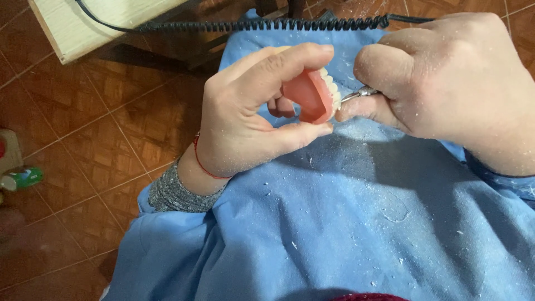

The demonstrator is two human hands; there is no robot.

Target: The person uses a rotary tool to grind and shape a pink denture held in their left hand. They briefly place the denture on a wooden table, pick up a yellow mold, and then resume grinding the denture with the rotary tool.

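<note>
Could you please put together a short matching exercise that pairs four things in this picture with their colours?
Things:
1. denture held in the left hand
2. coiled cord
3. cloth over the lap
4. thread round the left wrist

Colours:
A. blue
B. red
C. pink with white teeth
D. black

Pairs: 1-C, 2-D, 3-A, 4-B
</note>
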